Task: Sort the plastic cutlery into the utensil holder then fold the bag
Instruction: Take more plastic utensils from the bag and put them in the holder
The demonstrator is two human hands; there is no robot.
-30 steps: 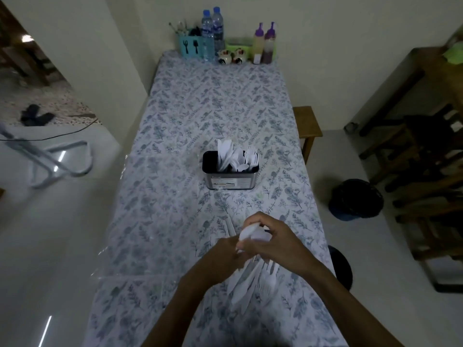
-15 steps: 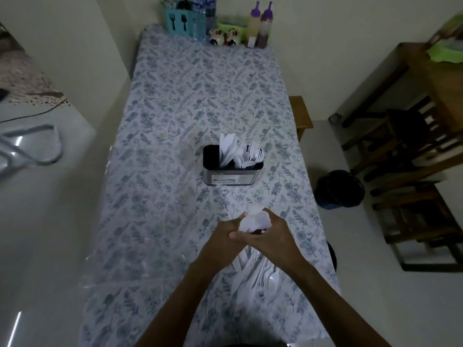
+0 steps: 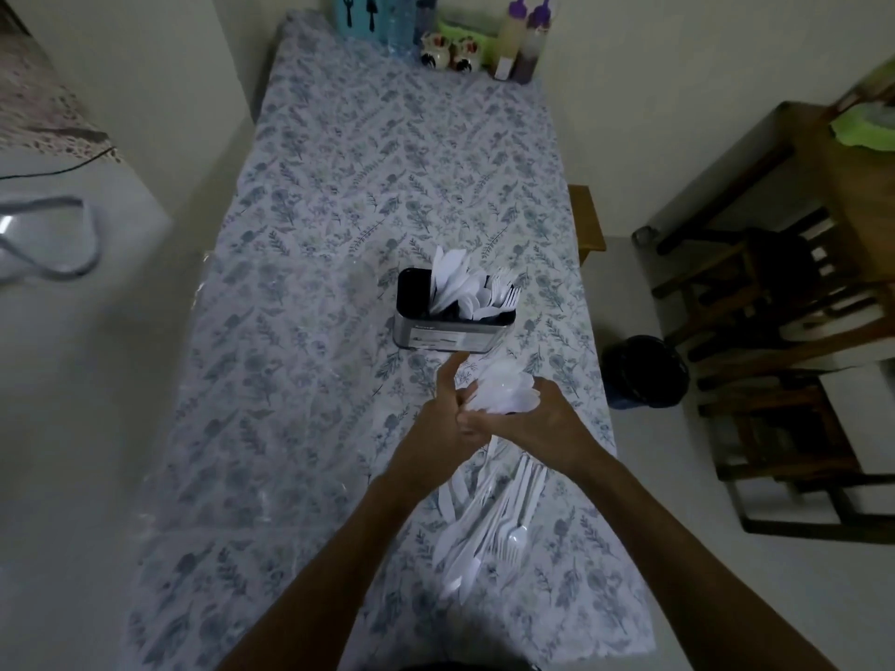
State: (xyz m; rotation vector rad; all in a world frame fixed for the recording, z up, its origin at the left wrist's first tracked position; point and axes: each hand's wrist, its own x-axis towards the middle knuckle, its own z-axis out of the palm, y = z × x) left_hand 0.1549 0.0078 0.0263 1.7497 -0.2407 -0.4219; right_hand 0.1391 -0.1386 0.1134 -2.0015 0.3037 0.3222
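Both hands meet over the near half of a long surface (image 3: 339,196) covered in a blue-grey leaf-print cloth under clear plastic film. The right hand (image 3: 537,423) curls its fingers round a bunch of white plastic spoons (image 3: 506,387), the bowls fanned upward above the knuckles. The left hand (image 3: 443,418) presses against the same bunch from the other side, its grip closed on the handles, with one finger stuck out straight toward the utensil holder (image 3: 453,331).

That holder, a black-lined metal box with a label on its near wall, stands just beyond the hands, near the middle of the surface. Its left compartment shows empty and dark; white knives (image 3: 450,278), spoon bowls and forks (image 3: 503,290) lean in the ones to the right, though the dividers are hidden.

Below the hands a loose heap of white plastic cutlery (image 3: 489,520) lies on the cloth, forks and knives jumbled together. Whether a clear bag lies round it is not discernible.

At the far end stand a teal cutlery caddy (image 3: 358,16), water bottles (image 3: 416,16), two purple-capped squeeze bottles (image 3: 525,46) and small patterned cups (image 3: 450,53). A black bin (image 3: 644,372) sits on the floor to the right, beside dark wooden chairs (image 3: 775,302).
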